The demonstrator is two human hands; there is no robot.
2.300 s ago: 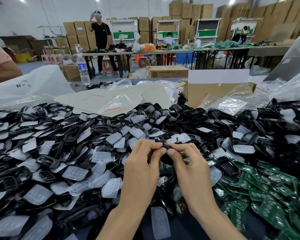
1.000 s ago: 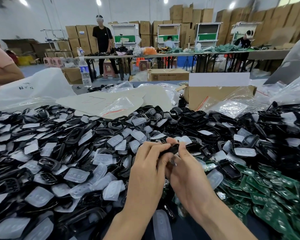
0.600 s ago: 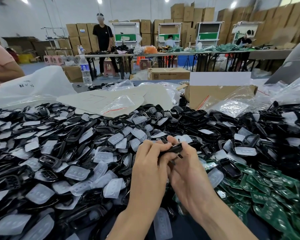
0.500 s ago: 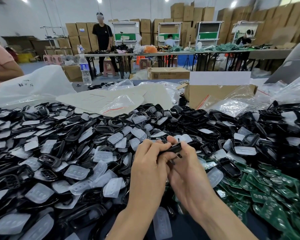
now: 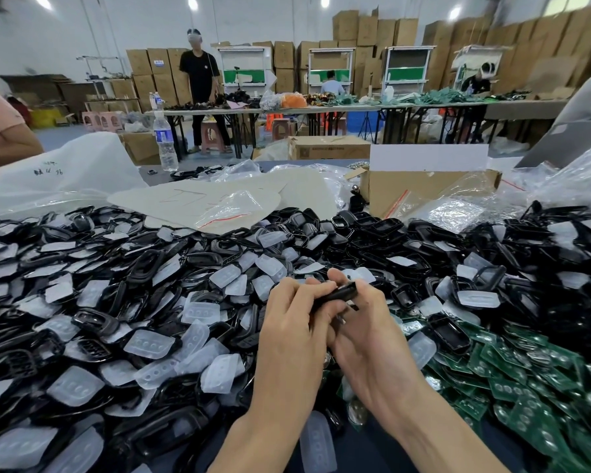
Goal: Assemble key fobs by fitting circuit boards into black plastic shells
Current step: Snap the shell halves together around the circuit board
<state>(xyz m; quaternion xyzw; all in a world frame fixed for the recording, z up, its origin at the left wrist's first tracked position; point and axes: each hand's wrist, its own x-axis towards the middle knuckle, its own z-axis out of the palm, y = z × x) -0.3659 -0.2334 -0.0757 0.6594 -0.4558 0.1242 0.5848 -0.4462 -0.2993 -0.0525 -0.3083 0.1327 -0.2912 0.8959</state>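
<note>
Barely shifted: my left hand [image 5: 294, 326] and right hand [image 5: 369, 339] pinch the shell [image 5: 337, 294], likely pressing it closed; next, squeeze evenly.

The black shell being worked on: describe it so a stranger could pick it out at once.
A heap of black shells and translucent pads fills the foreground. At its near middle, the left hand and right hand meet above it. The black shell is the one pinched edge-on between their fingertips, the only one lifted off the pile.
</note>
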